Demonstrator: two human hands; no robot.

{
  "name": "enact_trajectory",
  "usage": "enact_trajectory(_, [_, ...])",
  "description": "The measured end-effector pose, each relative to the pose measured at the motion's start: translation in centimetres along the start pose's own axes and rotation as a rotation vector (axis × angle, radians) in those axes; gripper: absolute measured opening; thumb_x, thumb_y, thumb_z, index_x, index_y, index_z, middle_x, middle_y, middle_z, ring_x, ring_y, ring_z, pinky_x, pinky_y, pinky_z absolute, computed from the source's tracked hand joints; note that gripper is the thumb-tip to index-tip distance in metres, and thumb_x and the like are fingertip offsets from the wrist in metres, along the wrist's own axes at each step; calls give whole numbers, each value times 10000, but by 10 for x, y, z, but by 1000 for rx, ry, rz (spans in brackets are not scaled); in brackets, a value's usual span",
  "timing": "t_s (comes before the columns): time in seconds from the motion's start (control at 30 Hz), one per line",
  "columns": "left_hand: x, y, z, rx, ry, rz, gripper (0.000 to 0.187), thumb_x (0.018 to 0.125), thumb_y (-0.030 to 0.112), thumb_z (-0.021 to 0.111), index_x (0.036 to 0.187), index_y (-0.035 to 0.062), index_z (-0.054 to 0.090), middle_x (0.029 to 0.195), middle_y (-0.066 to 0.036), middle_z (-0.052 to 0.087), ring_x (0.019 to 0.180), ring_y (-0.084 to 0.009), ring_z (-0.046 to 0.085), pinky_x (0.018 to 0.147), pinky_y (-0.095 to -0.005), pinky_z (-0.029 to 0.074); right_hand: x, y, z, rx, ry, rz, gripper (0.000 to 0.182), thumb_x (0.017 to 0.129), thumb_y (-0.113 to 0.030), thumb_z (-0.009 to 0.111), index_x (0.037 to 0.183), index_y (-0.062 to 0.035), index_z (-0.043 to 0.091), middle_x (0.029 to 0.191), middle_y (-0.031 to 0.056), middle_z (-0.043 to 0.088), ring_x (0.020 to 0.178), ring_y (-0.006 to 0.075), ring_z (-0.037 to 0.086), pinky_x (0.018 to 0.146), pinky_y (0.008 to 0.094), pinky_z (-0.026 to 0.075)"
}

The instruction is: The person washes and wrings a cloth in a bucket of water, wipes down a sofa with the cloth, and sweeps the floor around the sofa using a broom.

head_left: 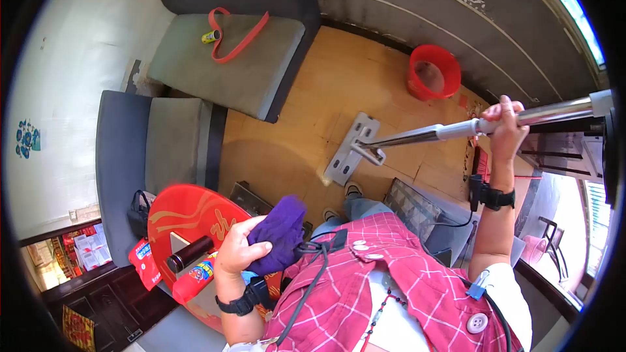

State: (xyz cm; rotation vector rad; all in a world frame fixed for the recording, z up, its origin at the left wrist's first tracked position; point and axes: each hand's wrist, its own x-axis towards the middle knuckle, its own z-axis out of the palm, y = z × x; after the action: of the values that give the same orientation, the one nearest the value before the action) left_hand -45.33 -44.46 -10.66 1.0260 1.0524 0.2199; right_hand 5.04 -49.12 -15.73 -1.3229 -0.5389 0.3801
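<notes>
A flat mop (404, 135) with a silver and grey pole slants across the right side, its grey rectangular head (352, 150) resting on the yellow floor. My right hand (505, 124) is closed around the pole's upper part. Bunched in my left hand (238, 248), in front of my body, is a purple cloth (282, 231); the thumb presses over its edge. Just left of that hand stands a round red table (189, 199) bearing a dark cylinder (190, 254) and a red packet (195, 279).
A red bucket (433, 72) stands on the floor by the far wall. Grey sofas (222, 39) line the left and back, one with a red strap (244, 45) and a yellow can (210, 37) on it. A grey cushioned seat (411, 205) is near my legs.
</notes>
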Motion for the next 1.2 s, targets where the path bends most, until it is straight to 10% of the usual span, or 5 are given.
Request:
enact_trajectory(0.23, [49,16,4,124,-127,65,504,716,26,610,1200,-90,529,1065,-80,630,954,-131,580,892,-278,445,-17,-27,12,159,96,-69,251,886,-104,606,670,-69,482,590,39,480,531,139,508,527,288,450])
enact_trajectory(0.83, [147,3,-95,-136,335,110,438,695,19,532,1123,-68,572,1007,-95,650,894,-164,618,831,-291,481,129,-38,203,179,-815,-199,209,880,-100,518,716,-87,390,583,27,381,541,145,416,557,299,393])
enact_trajectory(1.03, [288,-96,-132,11,302,-161,430,693,4,506,1115,3,589,965,-84,652,880,-189,617,792,-303,489,204,38,190,147,-794,-126,170,876,-111,502,742,-83,402,650,42,416,624,157,435,643,315,389])
enact_trajectory(1.13, [365,-120,-131,330,123,-442,404,765,57,483,1154,88,588,1031,-130,655,960,-258,624,839,-359,477,247,63,172,36,-174,-84,132,845,-156,531,853,-45,460,771,84,483,752,198,490,732,337,423])
enact_trajectory(1.2, [417,-153,-133,613,153,-568,436,786,100,476,1215,102,549,1088,-145,635,1012,-278,607,865,-377,466,257,90,147,-24,-149,-186,131,847,-157,531,854,-45,463,769,83,482,748,196,488,727,335,422])
